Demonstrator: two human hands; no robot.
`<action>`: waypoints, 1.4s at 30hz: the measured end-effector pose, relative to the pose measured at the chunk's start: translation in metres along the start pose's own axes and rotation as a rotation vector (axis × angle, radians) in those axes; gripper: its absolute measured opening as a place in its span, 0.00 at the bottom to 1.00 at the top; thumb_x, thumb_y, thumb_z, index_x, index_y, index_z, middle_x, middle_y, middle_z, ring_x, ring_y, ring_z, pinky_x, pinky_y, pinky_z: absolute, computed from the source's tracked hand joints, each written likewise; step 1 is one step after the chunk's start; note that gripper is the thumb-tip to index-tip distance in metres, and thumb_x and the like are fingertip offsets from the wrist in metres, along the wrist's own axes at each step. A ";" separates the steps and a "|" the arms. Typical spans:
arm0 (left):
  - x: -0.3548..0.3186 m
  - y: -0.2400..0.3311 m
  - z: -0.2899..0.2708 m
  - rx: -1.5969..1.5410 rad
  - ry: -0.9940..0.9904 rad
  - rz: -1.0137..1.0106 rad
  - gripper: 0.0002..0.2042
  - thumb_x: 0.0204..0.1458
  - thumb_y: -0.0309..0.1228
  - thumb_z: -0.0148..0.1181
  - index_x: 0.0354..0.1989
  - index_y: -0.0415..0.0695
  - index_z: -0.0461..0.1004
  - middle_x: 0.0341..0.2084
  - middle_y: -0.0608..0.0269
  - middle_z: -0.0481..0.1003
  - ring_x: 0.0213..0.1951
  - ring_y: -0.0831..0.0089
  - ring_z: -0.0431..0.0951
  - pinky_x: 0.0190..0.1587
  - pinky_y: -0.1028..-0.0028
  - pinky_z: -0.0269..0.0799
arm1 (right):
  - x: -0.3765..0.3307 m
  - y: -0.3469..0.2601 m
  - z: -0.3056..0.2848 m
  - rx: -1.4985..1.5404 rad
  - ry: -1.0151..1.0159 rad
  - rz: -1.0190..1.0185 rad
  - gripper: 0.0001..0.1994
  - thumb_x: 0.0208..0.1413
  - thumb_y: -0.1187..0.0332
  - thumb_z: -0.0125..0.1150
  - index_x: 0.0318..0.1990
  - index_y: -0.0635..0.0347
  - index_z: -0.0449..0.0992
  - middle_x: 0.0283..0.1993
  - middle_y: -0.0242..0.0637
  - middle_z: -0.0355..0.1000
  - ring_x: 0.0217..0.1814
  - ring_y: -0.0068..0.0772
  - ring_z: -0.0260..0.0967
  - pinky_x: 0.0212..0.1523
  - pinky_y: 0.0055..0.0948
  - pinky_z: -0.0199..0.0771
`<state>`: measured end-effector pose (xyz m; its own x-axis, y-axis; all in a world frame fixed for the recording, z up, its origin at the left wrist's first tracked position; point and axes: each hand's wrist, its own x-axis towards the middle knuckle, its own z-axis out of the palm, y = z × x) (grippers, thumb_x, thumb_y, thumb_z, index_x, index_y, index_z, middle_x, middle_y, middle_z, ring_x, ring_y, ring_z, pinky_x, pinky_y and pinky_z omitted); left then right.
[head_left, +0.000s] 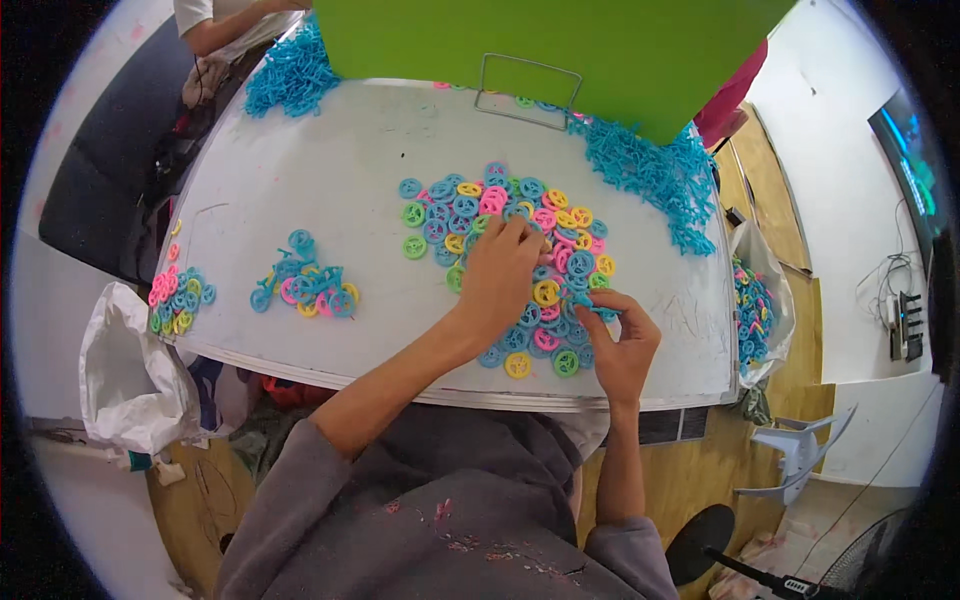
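Note:
A pile of small plastic toy wheels (465, 206) in blue, pink, yellow and green lies in front of me on the white table. My left hand (500, 270) reaches over the middle of the pile, its fingers bent down and closed among the wheels; whatever they hold is hidden. At the pile's right edge my right hand (627, 345) pinches a small blue plastic piece (580, 300) between thumb and forefinger. To the left sits a group of blue toy bicycles (300, 278) with coloured wheels.
Heaps of blue bicycle frames (650, 175) lie at the back right and back left. A green board (540, 50) with a wire handle stands across the table's far side. More wheels (180, 300) are at the left corner. White sacks (135, 360) flank the table; people sit beyond.

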<state>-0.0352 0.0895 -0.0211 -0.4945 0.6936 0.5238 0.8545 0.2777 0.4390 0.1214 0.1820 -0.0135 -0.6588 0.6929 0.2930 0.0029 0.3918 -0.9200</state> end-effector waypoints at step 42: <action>-0.039 0.041 -0.037 -1.082 0.130 -0.472 0.11 0.57 0.19 0.47 0.43 0.37 0.76 0.37 0.55 0.78 0.37 0.72 0.78 0.37 0.72 0.79 | 0.002 -0.030 0.010 0.185 -0.142 0.336 0.07 0.46 0.76 0.68 0.33 0.68 0.78 0.29 0.32 0.75 0.31 0.19 0.69 0.32 0.21 0.69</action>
<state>0.0129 0.0492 0.0040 -0.7902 0.5833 0.1879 0.0358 -0.2622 0.9644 0.1120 0.1660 0.0118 -0.7419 0.6679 -0.0584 0.1088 0.0340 -0.9935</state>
